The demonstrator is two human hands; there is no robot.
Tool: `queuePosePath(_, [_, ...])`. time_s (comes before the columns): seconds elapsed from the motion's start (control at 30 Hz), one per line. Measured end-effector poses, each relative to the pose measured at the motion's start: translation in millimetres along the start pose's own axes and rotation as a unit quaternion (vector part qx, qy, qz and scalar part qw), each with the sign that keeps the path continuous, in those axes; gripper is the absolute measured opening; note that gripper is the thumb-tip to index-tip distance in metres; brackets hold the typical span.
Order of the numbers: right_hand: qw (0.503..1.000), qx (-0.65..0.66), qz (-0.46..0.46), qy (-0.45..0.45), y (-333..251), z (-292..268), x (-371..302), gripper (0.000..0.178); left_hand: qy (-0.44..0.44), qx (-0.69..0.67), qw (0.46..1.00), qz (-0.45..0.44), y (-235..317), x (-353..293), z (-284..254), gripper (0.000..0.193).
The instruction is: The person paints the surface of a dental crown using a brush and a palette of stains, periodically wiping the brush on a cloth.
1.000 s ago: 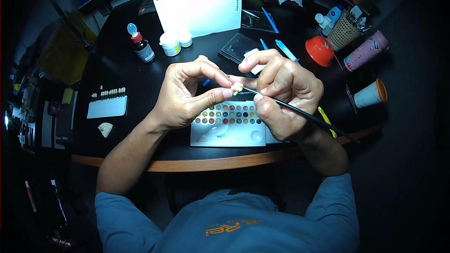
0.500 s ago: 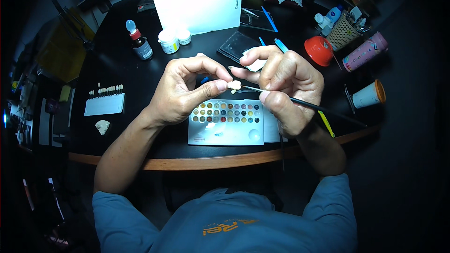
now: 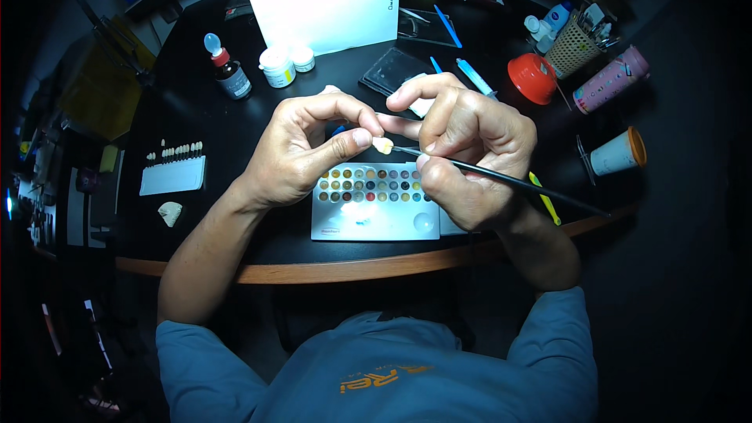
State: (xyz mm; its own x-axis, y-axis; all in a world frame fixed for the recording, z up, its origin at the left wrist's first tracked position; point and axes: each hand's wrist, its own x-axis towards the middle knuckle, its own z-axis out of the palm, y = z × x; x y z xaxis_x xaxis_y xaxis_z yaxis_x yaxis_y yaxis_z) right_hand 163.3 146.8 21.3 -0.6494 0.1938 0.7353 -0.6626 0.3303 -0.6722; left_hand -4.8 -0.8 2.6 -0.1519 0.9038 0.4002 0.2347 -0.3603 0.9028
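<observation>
Between the thumb and index finger of my left hand (image 3: 309,141) is a small cream-coloured dental crown (image 3: 383,145). My right hand (image 3: 479,149) is closed on a thin black-handled paintbrush (image 3: 513,180), held like a pen. The brush tip points left and meets, or nearly meets, the crown's right side; actual contact is too small to tell. Below both hands lies a white palette (image 3: 376,223) with rows of round coloured wells. Some wells at its right end are hidden behind my right hand.
A tooth shade guide (image 3: 174,175) and a pale fan-shaped piece (image 3: 170,213) lie at left. Toward the back stand a dropper bottle (image 3: 233,78), white jars (image 3: 277,67) and a spiral pad (image 3: 329,12). At right are a red bowl (image 3: 533,78), a pink tumbler (image 3: 611,82) and a cup (image 3: 615,153).
The crown has turned slightly in my left fingers and shows a different face. My right hand has shifted a little left, bringing its fingers nearer my left hand.
</observation>
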Motion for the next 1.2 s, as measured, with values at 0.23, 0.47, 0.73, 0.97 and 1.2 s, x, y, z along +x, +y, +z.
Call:
queuePosePath(0.23, [0.999,-0.022,-0.003,-0.040,-5.0,-4.0,2.1,0.012,-0.002,-0.003,1.000,0.003,-1.2,0.1,-0.2,0.015])
queuePosePath(0.47, [0.998,-0.030,-0.001,-0.055,-4.8,-3.0,2.1,0.014,0.000,0.004,1.000,-0.001,-0.5,0.3,-0.9,0.016])
queuePosePath(0.73, [0.999,0.042,0.025,0.023,-2.2,0.3,-1.3,0.011,-0.001,0.008,1.000,-0.016,-0.3,-0.3,-0.7,0.018])
queuePosePath(0.97, [0.993,0.091,0.071,0.036,-3.4,2.0,0.1,0.010,-0.019,-0.016,0.998,-0.066,-2.5,-4.0,-1.6,0.020])
queuePosePath(1.2, [0.998,0.040,0.030,-0.034,-1.3,-3.5,2.3,0.011,-0.018,-0.112,0.991,-0.075,-8.9,-3.3,3.2,0.019])
